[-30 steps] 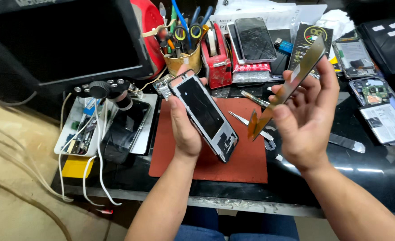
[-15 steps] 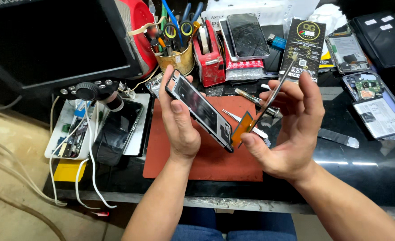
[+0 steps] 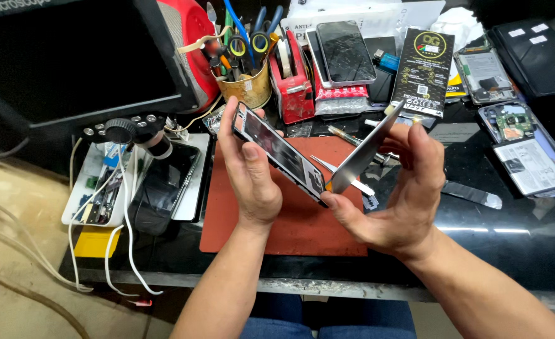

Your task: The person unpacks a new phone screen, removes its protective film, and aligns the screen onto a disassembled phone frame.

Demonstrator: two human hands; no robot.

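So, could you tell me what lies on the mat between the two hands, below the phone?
In the head view, silver tweezers lie on the red mat between the left hand and right hand, partly hidden behind the opened phone.

Bare forearms, no sleeves; blue trousers below.

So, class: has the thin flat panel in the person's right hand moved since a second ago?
Yes. The panel has swung down toward the red mat, its lower edge now meeting the phone held in the left hand.
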